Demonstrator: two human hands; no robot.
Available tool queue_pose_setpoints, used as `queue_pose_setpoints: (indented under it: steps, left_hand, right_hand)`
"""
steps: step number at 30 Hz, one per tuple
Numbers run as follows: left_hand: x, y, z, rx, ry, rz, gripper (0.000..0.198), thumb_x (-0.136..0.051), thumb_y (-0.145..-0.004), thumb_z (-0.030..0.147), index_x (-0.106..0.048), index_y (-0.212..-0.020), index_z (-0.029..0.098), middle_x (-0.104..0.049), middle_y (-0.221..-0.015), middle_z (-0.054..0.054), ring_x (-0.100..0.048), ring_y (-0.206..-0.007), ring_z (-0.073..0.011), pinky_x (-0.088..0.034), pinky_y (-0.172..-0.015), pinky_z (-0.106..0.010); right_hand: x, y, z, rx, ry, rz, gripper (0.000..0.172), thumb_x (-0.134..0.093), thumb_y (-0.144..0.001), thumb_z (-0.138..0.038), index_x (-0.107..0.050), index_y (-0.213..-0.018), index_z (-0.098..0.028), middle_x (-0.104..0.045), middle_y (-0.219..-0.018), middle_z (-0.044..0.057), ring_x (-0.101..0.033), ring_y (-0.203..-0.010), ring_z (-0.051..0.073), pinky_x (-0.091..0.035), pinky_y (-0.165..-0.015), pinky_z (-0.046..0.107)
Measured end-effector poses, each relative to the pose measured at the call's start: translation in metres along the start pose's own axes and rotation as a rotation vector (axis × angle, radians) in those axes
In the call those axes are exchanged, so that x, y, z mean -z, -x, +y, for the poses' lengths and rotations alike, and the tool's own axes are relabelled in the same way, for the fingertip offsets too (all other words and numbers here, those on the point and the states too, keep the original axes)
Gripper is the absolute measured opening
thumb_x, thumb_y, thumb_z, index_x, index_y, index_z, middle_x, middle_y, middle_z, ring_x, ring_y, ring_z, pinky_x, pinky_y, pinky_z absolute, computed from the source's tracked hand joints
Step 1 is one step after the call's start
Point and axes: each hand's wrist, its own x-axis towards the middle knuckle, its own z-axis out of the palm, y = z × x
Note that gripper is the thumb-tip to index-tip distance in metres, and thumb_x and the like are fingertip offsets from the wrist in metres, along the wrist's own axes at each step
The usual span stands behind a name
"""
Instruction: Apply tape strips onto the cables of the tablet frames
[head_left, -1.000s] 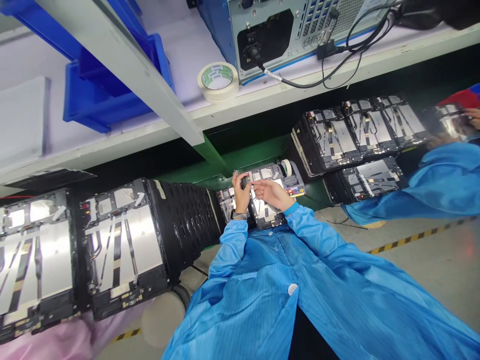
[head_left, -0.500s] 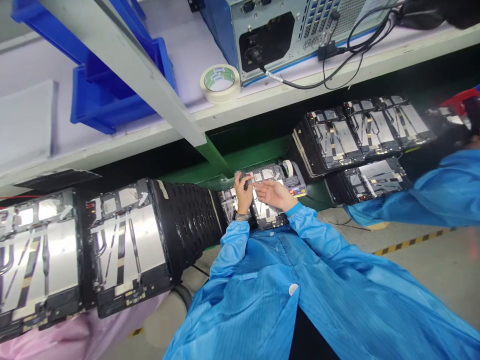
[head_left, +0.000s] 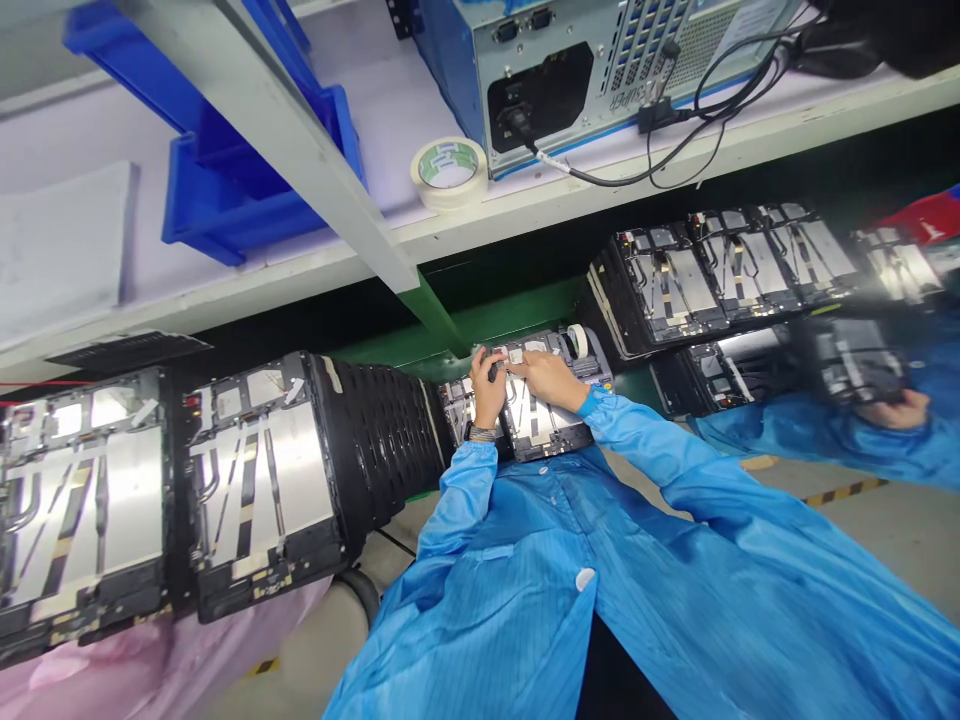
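Observation:
My left hand (head_left: 487, 392), with a wristwatch, pinches a small dark part (head_left: 495, 371) at the edge of an opened tablet-like unit (head_left: 541, 425). My right hand (head_left: 547, 378) lies flat on that unit's metal panel, fingertips close to my left hand. The unit shows silver sheets and thin ribbon cables. Beyond my hands sits a small tape roll (head_left: 577, 340). The small part is mostly hidden by my fingers, so its exact kind is unclear.
Rows of similar units (head_left: 251, 470) flank black slotted racks (head_left: 375, 450) on the left. Above stand a computer chassis (head_left: 585, 80), a masking tape roll (head_left: 448, 170) and blue bins (head_left: 247, 190). At right, a co-worker's hand (head_left: 896, 408) holds a dark unit (head_left: 847, 360).
My right hand has moved from just over the panel down onto it. The co-worker's hand now holds a dark unit lower in the view. My left hand keeps its pinch.

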Motion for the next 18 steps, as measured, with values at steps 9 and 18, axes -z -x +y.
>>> queue_pose_setpoints:
  steps: [9, 18]
  left_hand:
    - [0.005, -0.011, -0.007, -0.052, -0.016, -0.026, 0.013, -0.067, -0.095, 0.023, -0.078, -0.102, 0.023, -0.054, -0.151, -0.011, -0.047, -0.148, -0.0274, -0.032, -0.128, -0.047]
    - [0.017, -0.02, 0.007, -0.192, -0.042, -0.122, 0.024, -0.075, -0.092, 0.035, -0.075, -0.114, 0.025, -0.057, -0.147, -0.012, -0.049, -0.147, -0.0295, -0.036, -0.125, -0.046]
  right_hand:
    - [0.015, -0.005, 0.0, 0.088, 0.189, -0.122, 0.047, -0.046, -0.099, -0.009, -0.067, -0.141, -0.016, -0.068, -0.106, 0.016, -0.06, -0.096, 0.027, -0.043, -0.087, 0.037]
    - [-0.006, 0.081, 0.025, -0.492, -0.328, 0.545, 0.045, -0.05, -0.1, -0.035, -0.071, -0.134, -0.014, -0.069, -0.114, 0.017, -0.062, -0.109, 0.031, -0.049, -0.104, 0.049]
